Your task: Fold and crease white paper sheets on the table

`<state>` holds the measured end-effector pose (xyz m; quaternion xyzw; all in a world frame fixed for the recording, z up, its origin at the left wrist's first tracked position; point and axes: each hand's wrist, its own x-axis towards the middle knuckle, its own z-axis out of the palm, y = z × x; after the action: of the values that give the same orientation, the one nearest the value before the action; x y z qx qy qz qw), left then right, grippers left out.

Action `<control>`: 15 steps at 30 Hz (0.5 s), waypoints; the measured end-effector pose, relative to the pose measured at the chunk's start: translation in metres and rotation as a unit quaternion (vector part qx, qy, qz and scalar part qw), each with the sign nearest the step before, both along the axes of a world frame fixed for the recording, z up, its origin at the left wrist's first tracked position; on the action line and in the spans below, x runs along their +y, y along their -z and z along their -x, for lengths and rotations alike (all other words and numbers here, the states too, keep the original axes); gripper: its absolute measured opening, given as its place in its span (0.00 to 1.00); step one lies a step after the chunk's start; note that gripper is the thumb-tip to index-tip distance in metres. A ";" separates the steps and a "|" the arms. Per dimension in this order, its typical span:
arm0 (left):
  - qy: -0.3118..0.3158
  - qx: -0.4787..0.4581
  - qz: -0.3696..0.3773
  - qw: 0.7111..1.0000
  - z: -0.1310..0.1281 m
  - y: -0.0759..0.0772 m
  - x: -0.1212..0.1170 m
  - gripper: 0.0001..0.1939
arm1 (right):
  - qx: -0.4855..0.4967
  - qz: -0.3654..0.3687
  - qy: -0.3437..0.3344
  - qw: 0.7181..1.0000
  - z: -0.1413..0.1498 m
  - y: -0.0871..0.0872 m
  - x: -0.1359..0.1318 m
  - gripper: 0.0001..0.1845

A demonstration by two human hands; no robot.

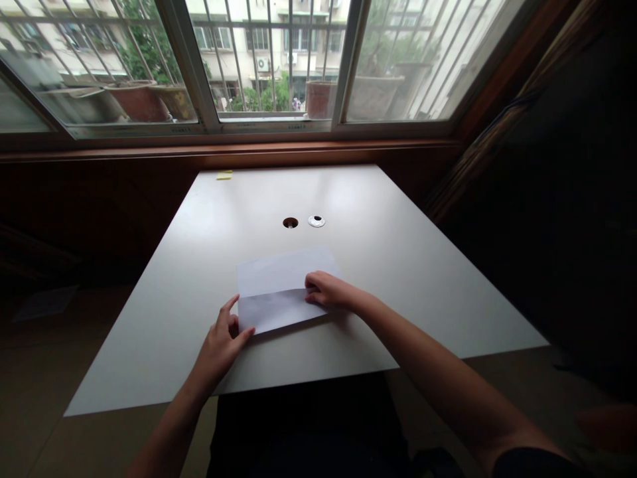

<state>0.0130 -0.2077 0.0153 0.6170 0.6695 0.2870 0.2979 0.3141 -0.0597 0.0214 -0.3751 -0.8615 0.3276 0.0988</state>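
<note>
A white sheet of paper (279, 302) lies on the white table, with a crease running across it. Its near part looks shaded and slightly raised. At its left end, my left hand (223, 338) grips the near corner, thumb on the front edge and index finger against the left edge. My right hand (326, 290) is closed over the right end of the crease, its fingers curled and pressed together on the paper. The paper's right end is partly hidden behind that hand.
The white table (398, 265) has a round cable hole (290, 223), with its loose round cover (316, 221) beside it. A yellow sticky note (224, 175) is at the far left corner. A barred window (273, 60) stands behind, and dark drapery hangs at right.
</note>
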 end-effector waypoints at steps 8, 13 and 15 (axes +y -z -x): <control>-0.005 0.113 -0.109 0.988 -0.009 0.019 -0.005 0.40 | 0.086 -0.033 0.036 0.995 -0.006 0.023 -0.012 0.28; 0.013 0.195 -0.219 0.956 -0.014 0.013 -0.010 0.34 | 0.089 -0.112 -0.005 0.990 -0.006 0.024 -0.018 0.31; 0.045 0.227 -0.252 0.940 -0.017 0.006 -0.010 0.29 | 0.095 -0.126 -0.002 0.987 -0.006 0.023 -0.019 0.33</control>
<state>0.0300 -0.2182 0.0096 0.7504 0.5963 0.2848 -0.0148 0.3204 -0.0785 -0.0015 -0.3246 -0.8834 0.2511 0.2263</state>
